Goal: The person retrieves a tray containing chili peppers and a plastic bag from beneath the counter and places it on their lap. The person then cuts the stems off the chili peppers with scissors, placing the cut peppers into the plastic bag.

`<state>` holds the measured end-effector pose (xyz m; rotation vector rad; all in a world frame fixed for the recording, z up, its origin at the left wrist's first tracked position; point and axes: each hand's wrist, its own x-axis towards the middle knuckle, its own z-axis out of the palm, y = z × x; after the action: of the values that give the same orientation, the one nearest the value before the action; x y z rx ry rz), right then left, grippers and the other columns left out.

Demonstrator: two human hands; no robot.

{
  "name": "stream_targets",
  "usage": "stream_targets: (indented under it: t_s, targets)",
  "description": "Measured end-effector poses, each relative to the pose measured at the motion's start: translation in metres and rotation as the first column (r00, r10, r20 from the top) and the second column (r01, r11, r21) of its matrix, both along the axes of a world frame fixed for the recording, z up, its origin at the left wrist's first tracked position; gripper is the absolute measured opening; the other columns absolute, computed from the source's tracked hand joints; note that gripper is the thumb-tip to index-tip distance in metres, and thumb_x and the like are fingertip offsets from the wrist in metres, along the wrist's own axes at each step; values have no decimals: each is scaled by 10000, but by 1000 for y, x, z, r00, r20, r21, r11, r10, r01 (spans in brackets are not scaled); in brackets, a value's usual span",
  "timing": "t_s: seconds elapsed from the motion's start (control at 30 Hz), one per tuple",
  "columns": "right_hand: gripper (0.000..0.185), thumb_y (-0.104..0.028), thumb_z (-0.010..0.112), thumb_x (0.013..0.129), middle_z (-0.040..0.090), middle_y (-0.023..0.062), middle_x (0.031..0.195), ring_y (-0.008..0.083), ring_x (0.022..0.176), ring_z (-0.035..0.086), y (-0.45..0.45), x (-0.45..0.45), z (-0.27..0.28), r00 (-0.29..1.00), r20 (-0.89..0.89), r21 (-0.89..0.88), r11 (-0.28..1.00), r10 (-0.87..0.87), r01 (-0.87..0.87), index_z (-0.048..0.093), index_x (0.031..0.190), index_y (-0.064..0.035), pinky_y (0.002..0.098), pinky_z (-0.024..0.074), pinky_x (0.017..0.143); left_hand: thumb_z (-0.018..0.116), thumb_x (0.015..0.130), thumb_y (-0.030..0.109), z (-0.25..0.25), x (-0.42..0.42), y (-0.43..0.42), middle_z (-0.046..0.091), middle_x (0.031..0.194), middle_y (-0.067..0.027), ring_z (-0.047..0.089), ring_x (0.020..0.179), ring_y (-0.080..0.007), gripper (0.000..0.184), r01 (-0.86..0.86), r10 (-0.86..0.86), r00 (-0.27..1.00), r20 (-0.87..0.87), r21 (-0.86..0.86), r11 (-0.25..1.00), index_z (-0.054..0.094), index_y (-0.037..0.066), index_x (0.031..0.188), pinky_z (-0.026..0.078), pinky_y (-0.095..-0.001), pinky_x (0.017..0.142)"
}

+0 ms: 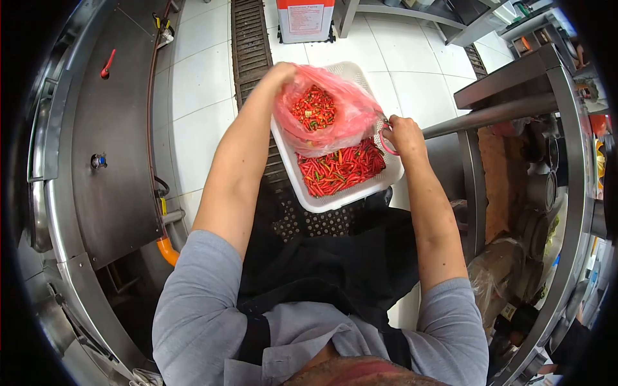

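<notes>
In the head view, a white rectangular plastic basket with perforated walls (341,201) sits in front of the person, and a loose layer of slender red chillies (341,170), with a few orange and green ones among them, lies in its near part. The task's thing, a thin translucent pink-red plastic bag (354,122), rests in the far part of the basket, its mouth spread open; inside it is a heap of small red, orange and green chilli pieces (314,106).

The left hand (280,73), at the basket's far left corner, is closed on the edge of the bag, its fingertips partly hidden. The right hand (404,136), by the basket's right side, is gripping a pair of scissors with pinkish-red loop handles (387,140); the blades are at the bag's right edge, and I cannot tell whether they touch it.

A dark slatted metal drain cover (251,48) runs along the basket's left side and beyond it. Beyond the basket stands a red and white container with a printed label (306,20) on white floor tiles (199,71). A dark steel cabinet (119,148) is well left of the basket; a steel-framed rack (573,128) is to its right. On the near side of the basket is the person's black apron (328,260).
</notes>
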<state>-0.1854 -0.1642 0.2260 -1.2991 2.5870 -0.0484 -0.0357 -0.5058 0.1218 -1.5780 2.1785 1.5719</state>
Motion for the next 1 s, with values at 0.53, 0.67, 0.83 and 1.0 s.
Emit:
stream_targets:
  t_s: [0.53,0.67,0.83,1.0]
  targets:
    - [338,-222,704,746,677,199,854,358,842,655,36,48,6,980,117,-74,985,162,-154,674,1047,-71,455,517,774,554,727,119,139,47,136,681,946,-213,665,919,-339,232,713,-513,691,510,-598,366,715,9,852,525,-436,823]
    - [392,-283,740,734,676,213,845,366,798,659,56,59,21,966,235,-402,916,112,-8,681,1049,-56,442,518,750,562,708,91,147,71,196,684,900,-208,671,884,-344,192,738,-653,657,378,-498,455,716,35,808,539,-441,786]
    - [418,-324,799,737,626,108,661,159,579,585,106,70,38,913,408,-503,836,5,221,702,1010,-24,313,482,582,542,746,109,51,79,250,674,942,-235,664,909,-359,236,830,-708,556,435,-335,446,688,-25,875,538,-440,799]
    - [398,-269,802,754,595,9,634,66,522,536,131,66,28,555,829,-372,676,-67,636,672,991,23,215,408,462,542,829,187,9,54,298,656,922,-278,647,900,-419,262,530,-479,844,240,-513,676,654,-6,966,522,-491,809]
